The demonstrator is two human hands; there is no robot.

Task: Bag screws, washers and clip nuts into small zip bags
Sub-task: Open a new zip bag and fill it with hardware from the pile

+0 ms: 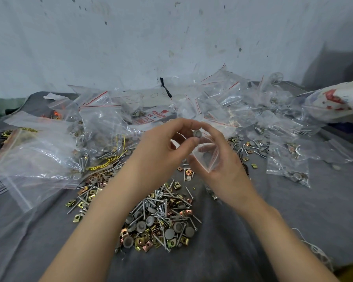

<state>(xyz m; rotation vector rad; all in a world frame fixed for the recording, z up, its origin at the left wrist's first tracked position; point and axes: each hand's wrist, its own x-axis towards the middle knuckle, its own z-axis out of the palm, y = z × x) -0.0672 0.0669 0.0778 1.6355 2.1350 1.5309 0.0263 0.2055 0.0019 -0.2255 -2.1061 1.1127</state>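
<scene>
left hand [163, 153] pinches a grey washer [197, 133] between thumb and forefinger, beyond the loose pile [159, 218] of screws, washers and clip nuts; right hand [226, 169] grasps a small zip bag [207, 159] just beyond the pile, mouth apparently open toward the washer; filled bags [287, 159] lie right of the pile.

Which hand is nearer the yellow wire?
Left. The left hand sits just right of the yellow wire, pinching a washer. The right hand is farther right, beyond the left one, holding a bag.
</scene>
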